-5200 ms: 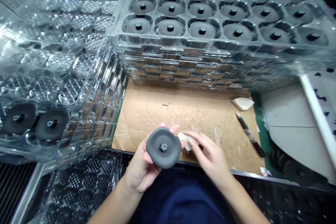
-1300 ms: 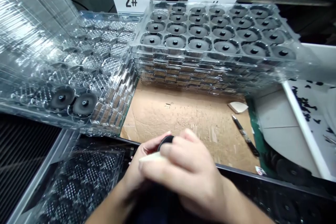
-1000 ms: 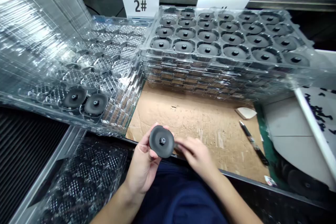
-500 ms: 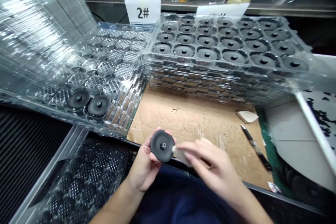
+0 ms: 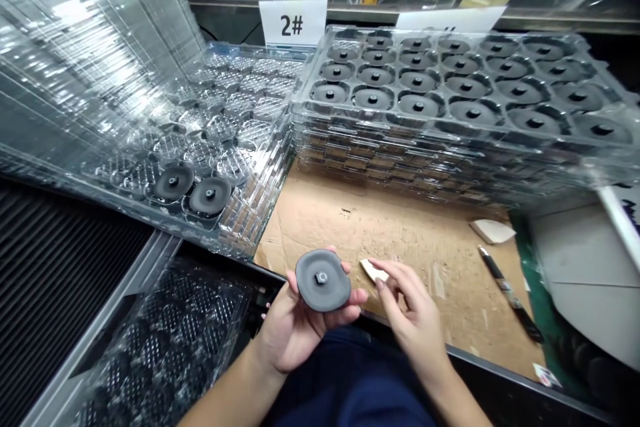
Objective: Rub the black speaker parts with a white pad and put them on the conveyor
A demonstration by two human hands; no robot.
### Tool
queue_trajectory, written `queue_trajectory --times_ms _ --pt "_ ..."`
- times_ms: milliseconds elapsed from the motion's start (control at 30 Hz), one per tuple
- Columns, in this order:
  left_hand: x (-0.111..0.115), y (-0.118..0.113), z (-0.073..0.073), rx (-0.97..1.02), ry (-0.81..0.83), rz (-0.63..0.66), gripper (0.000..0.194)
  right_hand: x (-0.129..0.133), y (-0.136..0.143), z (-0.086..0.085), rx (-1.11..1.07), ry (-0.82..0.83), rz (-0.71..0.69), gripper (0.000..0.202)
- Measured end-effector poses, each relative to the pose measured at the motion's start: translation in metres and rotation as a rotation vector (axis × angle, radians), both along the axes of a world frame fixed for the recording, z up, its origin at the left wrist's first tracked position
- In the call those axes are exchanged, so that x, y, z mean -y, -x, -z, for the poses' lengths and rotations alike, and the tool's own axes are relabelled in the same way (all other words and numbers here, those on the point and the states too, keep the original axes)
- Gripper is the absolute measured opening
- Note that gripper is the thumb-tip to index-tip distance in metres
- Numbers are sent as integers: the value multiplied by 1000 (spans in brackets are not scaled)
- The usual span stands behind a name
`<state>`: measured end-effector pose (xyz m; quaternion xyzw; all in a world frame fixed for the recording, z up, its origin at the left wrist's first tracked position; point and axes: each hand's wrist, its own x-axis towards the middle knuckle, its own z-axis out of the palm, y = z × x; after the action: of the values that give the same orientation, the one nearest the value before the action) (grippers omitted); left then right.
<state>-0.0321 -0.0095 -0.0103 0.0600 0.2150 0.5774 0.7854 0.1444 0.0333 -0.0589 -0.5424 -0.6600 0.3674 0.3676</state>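
My left hand [image 5: 295, 330] holds a black round disc [image 5: 325, 293], a rubber-like diaphragm with a small metal nut at its centre. The disc's face is tilted up, with fingertips showing around its rim. Close to its right, my right hand [image 5: 413, 313] has thumb and forefinger on a small white wedge-shaped piece [image 5: 371, 271]. That piece is over the near part of the cardboard sheet [image 5: 330, 213], apart from the disc. Whether it touches the cardboard I cannot tell. Two similar discs sit in the front pockets of the left clear plastic tray [image 5: 245, 210].
At the back right, stacked clear trays [image 5: 380, 147] hold several black discs. Another pale wedge [image 5: 493, 231] and a pen [image 5: 510, 293] lie on the cardboard's right side. A "2#" sign [image 5: 293, 25] stands behind. Lower left is a dark pocketed tray [image 5: 170, 340].
My right hand has drawn the white piece away from the disc's rim. My left hand has turned the disc, and its fingers have opened out beneath it. The view has shifted slightly.
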Motion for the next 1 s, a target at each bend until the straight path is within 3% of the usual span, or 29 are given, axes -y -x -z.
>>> queue_trajectory --times_ms 67,167,267,333,433,500,567,633,700,800,867,1000 --pt "0 5 3 -275 -61 -83 54 -2 -4 -3 -48 36 1 38" --pt "0 14 9 -934 -331 -227 81 -8 -12 -17 -124 29 143 65" --pt "1 20 13 -1417 -649 -296 102 -3 -16 -43 -213 -144 298 74" --pt "3 23 13 -1539 -766 -321 104 5 -13 -53 -158 -260 222 63" --pt "7 26 12 -1575 -785 -314 105 15 -5 -51 47 -324 -129 52" --pt "10 29 10 -1548 -743 -237 102 16 2 -45 158 -356 -338 51" --pt "12 31 9 -1460 -605 -72 90 14 10 -41 236 -389 -479 41" --pt "15 33 11 -1277 -346 107 63 12 19 -41 262 -365 -528 27" --pt "23 34 17 -1110 -109 191 46 14 31 -42 260 -297 -513 35" --pt "48 43 38 -1099 56 152 63 24 47 -36 276 -185 -562 53" --pt "71 60 60 -1180 163 87 62 32 55 -27 295 -121 -675 47" --pt "115 117 115 -1510 457 -149 29 38 57 -6 374 9 -866 24"
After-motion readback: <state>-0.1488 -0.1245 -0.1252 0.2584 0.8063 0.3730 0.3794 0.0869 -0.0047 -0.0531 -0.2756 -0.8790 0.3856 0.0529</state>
